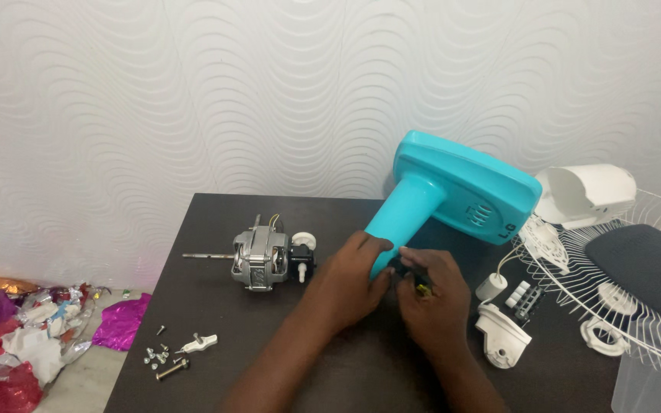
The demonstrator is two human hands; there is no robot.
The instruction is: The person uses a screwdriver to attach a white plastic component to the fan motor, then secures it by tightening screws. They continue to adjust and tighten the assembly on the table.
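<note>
Nearest the camera, both forearms reach in over the dark worktop (pixel 346 375). The left hand (pixel 350 283) wraps its grip around the lower end of the turquoise stand (pixel 430 203), which lies tilted with its neck toward the person and its flat base raised toward the wall. The right hand (pixel 430 302) sits just beside it, fingers pinched on a small dark part (pixel 421 284) with a touch of yellow at the neck's open end; what the part is cannot be told.

The work looks like fitting or freeing something at that opening. It would go best with the left hand keeping the neck steady while the right works in small, square movements, so the piece does not jam or slip.

To the left lie loose screws (pixel 161 357) and a white clip (pixel 199 343), well apart from the hands. Further back is the motor (pixel 263 258) with its shaft pointing left. On the right are white plastic parts (pixel 503 336), a wire grille (pixel 636 291) and a white housing (pixel 587 195) near the wall.
</note>
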